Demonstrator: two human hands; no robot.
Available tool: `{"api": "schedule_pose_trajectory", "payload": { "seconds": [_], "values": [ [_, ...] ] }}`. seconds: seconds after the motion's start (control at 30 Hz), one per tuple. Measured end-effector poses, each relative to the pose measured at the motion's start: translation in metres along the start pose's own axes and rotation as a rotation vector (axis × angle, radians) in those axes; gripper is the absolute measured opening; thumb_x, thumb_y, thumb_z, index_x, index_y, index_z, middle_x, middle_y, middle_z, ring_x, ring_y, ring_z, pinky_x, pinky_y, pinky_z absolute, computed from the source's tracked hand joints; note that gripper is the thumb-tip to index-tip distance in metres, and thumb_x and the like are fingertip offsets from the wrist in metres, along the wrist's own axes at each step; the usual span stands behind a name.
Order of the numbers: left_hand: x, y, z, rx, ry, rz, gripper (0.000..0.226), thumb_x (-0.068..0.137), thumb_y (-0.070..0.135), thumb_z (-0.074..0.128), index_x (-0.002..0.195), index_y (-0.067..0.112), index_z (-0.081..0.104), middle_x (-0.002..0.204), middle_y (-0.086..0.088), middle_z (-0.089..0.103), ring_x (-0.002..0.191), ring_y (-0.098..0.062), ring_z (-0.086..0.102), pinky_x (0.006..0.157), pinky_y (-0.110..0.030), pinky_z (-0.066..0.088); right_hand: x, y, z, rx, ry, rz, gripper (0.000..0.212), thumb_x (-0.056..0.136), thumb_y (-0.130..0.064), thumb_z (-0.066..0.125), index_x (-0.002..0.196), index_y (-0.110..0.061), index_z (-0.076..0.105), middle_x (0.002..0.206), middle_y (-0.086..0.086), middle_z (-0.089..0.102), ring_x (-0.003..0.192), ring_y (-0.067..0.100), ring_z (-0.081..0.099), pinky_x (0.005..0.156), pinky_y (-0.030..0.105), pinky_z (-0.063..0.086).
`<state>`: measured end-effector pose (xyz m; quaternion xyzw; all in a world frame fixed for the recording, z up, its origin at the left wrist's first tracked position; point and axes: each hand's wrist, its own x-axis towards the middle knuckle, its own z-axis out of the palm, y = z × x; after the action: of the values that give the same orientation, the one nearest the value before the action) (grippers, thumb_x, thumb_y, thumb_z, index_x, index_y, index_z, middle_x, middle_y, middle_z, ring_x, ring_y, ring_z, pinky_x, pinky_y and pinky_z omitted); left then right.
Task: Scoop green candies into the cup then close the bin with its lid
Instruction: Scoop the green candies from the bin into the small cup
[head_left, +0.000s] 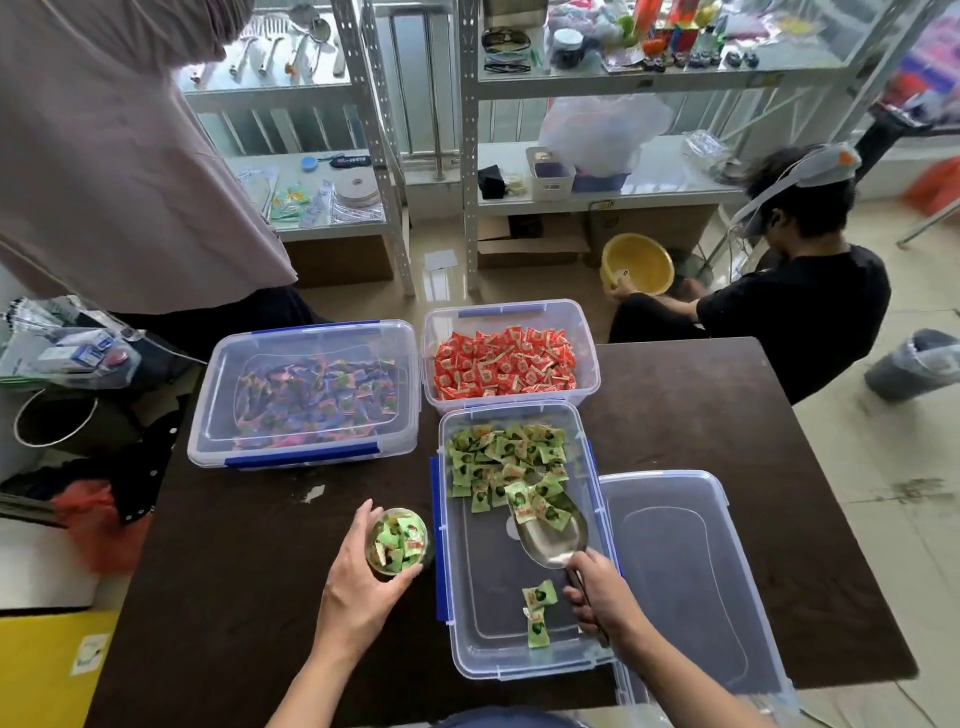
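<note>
An open clear bin (470, 634) stands at the front of the dark table, with green candies (498, 454) piled at its far end and three loose ones near its front. My right hand (605, 595) grips the handle of a metal scoop (553, 538) inside the bin; several green candies lie on the scoop's front. My left hand (358, 577) wraps around a small clear cup (397, 543) with green candies in it, standing on the table just left of the bin. The bin's clear lid (691, 577) lies flat to the right of the bin.
A lidded bin of multicoloured candies (306, 395) and an open bin of red candies (506, 358) stand at the table's far side. One person stands at the far left, another crouches by a yellow basin (639, 262) beyond the table. Metal shelves line the back.
</note>
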<state>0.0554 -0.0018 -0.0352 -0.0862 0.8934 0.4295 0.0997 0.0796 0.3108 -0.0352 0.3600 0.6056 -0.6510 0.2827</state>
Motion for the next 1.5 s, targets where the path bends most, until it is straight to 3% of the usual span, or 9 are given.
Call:
{"api": "schedule_pose_trajectory", "payload": {
  "seconds": [0.37, 0.47, 0.57, 0.73, 0.9, 1.1, 1.27, 1.37, 1.5],
  "values": [
    [0.003, -0.009, 0.000, -0.079, 0.003, -0.017, 0.095, 0.060, 0.040, 0.096, 0.142, 0.026, 0.051, 0.135, 0.010, 0.061, 0.123, -0.008, 0.059, 0.107, -0.031, 0.046, -0.052, -0.061, 0.057, -0.496, -0.281, -0.170, 0.013, 0.093, -0.016, 0.046, 0.100, -0.014, 0.056, 0.060, -0.005, 0.043, 0.042, 0.006, 0.037, 0.038, 0.020, 0.026],
    [0.000, -0.006, 0.002, -0.094, -0.004, -0.021, 0.091, 0.063, 0.037, 0.091, 0.143, 0.029, 0.049, 0.140, 0.009, 0.058, 0.130, -0.010, 0.055, 0.112, -0.033, 0.043, -0.063, -0.085, 0.084, -0.866, -0.322, -0.285, 0.018, 0.097, -0.026, 0.047, 0.103, -0.012, 0.057, 0.078, -0.002, 0.057, 0.058, 0.008, 0.053, 0.057, 0.029, 0.045],
    [-0.005, -0.004, 0.004, -0.103, 0.008, -0.009, 0.093, 0.062, 0.041, 0.081, 0.147, 0.030, 0.045, 0.145, 0.009, 0.054, 0.135, -0.008, 0.051, 0.115, -0.033, 0.041, -0.066, -0.100, 0.106, -1.273, -0.241, -0.345, 0.040, 0.099, -0.034, 0.042, 0.128, -0.008, 0.049, 0.122, 0.019, 0.063, 0.109, 0.033, 0.061, 0.090, 0.040, 0.046],
    [-0.010, -0.005, 0.006, -0.023, 0.006, 0.066, 0.099, 0.077, 0.025, 0.087, 0.158, 0.031, 0.030, 0.159, 0.011, 0.038, 0.144, -0.002, 0.037, 0.114, -0.012, 0.029, -0.071, -0.112, 0.132, -1.476, -0.126, -0.441, 0.065, 0.101, -0.021, 0.046, 0.154, 0.001, 0.016, 0.133, 0.025, 0.057, 0.117, 0.042, 0.059, 0.088, 0.046, 0.047],
    [-0.012, -0.004, 0.004, 0.013, 0.002, 0.138, 0.090, 0.082, 0.038, 0.081, 0.157, 0.036, 0.030, 0.164, 0.017, 0.025, 0.144, 0.016, 0.020, 0.110, 0.001, 0.018, -0.086, -0.123, 0.136, -1.677, -0.065, -0.610, 0.071, 0.100, -0.018, 0.047, 0.158, -0.002, 0.010, 0.135, 0.021, 0.058, 0.117, 0.040, 0.059, 0.076, 0.042, 0.042],
    [-0.019, 0.001, -0.004, 0.013, 0.079, 0.189, 0.063, 0.089, 0.032, 0.075, 0.147, 0.030, 0.051, 0.159, 0.017, 0.039, 0.144, 0.001, 0.037, 0.112, -0.004, 0.026, -0.087, -0.124, 0.120, -1.708, -0.003, -0.801, 0.064, 0.100, -0.033, 0.049, 0.157, -0.019, 0.022, 0.109, 0.011, 0.069, 0.091, 0.035, 0.067, 0.064, 0.040, 0.049],
    [-0.022, -0.001, -0.005, 0.208, 0.170, 0.335, 0.049, 0.093, 0.018, 0.071, 0.141, 0.018, 0.060, 0.151, 0.007, 0.052, 0.139, -0.008, 0.049, 0.114, -0.033, 0.043, -0.089, -0.128, 0.096, -1.588, -0.002, -0.861, 0.061, 0.100, -0.051, 0.044, 0.152, -0.027, 0.022, 0.103, 0.009, 0.070, 0.086, 0.036, 0.067, 0.059, 0.039, 0.046],
    [-0.024, -0.002, 0.001, 0.439, 0.055, 0.520, 0.045, 0.098, 0.026, 0.060, 0.142, 0.014, 0.058, 0.153, -0.002, 0.050, 0.141, -0.015, 0.049, 0.117, -0.036, 0.039, -0.083, -0.121, 0.075, -1.482, 0.041, -0.818, 0.055, 0.099, -0.043, 0.049, 0.147, -0.035, 0.022, 0.104, 0.007, 0.070, 0.086, 0.034, 0.067, 0.064, 0.041, 0.051],
    [-0.029, -0.010, 0.011, 0.686, -0.083, 0.482, 0.050, 0.100, 0.028, 0.041, 0.146, 0.012, 0.052, 0.155, -0.005, 0.045, 0.144, -0.018, 0.045, 0.121, -0.034, 0.024, -0.058, -0.102, 0.034, -1.223, 0.058, -0.601, 0.051, 0.099, -0.040, 0.049, 0.144, -0.033, 0.028, 0.118, 0.005, 0.070, 0.101, 0.033, 0.067, 0.078, 0.043, 0.053]
  ]
}}
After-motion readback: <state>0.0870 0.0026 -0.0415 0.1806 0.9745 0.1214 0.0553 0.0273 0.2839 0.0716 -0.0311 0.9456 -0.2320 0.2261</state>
